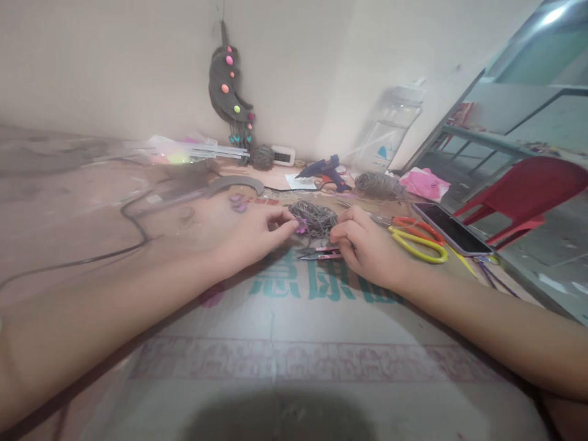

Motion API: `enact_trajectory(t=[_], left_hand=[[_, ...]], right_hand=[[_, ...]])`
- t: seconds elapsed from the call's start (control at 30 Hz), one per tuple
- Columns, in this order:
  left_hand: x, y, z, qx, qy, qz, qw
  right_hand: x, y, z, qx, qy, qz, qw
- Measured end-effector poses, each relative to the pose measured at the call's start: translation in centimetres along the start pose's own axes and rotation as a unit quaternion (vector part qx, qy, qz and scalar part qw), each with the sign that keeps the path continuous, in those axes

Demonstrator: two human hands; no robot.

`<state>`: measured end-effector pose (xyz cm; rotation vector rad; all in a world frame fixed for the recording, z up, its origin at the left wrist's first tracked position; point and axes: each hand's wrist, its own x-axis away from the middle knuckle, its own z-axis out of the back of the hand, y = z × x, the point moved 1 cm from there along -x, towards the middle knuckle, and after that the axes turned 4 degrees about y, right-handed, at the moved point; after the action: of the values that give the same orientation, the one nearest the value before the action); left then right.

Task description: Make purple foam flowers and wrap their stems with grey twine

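The left hand (257,236) and right hand (362,245) rest on the desk (285,343), a little apart, either side of a tangle of grey yarn (315,219); left fingertips pinch a small purple bead (301,228) at its edge; right fingers are curled shut on the yarn; thread snips (319,253) lie just below; yellow-orange scissors (416,237) and a phone (452,228) sit right; a glue gun (325,171) behind.

Fuzzy grey yarn (315,218), matt printed cardboard (285,318), glossy plastic scissor handles (419,240).
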<state>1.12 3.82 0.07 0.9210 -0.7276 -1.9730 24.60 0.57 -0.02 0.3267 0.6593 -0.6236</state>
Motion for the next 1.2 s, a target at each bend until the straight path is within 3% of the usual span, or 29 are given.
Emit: enact_trajectory(t=[0.33,0.53,0.6,0.77,0.83,1.0,1.1,1.2], left_hand=[[0.1,0.1,0.1,-0.006,-0.006,-0.001,1.0],[0.1,0.2,0.1,0.003,-0.01,-0.01,1.0],[0.1,0.2,0.2,0.003,-0.005,-0.012,1.0],[0.4,0.4,0.2,0.003,-0.03,-0.036,0.999],[0.6,0.6,0.1,-0.004,-0.054,-0.07,0.996],[0.9,0.6,-0.2,-0.008,-0.076,-0.086,0.993],[0.9,0.7,-0.2,-0.016,-0.067,-0.058,0.996],[0.7,0.9,-0.1,-0.011,-0.053,-0.032,0.998]], right_hand=[[-0.3,-0.4,0.4,-0.041,0.063,-0.016,0.997],[-0.4,-0.9,1.3,-0.059,0.042,0.087,0.994],[-0.6,-0.7,1.1,-0.072,0.024,0.085,0.993],[-0.6,0.8,0.3,-0.124,0.045,-0.056,0.99],[-0.6,0.9,0.1,-0.135,-0.001,-0.097,0.986],[-1.1,0.5,-0.5,-0.087,-0.126,-0.098,0.983],[-0.8,2.4,-1.8,-0.067,-0.119,-0.155,0.978],[-0.1,5.5,-2.7,-0.067,-0.072,-0.229,0.969]])
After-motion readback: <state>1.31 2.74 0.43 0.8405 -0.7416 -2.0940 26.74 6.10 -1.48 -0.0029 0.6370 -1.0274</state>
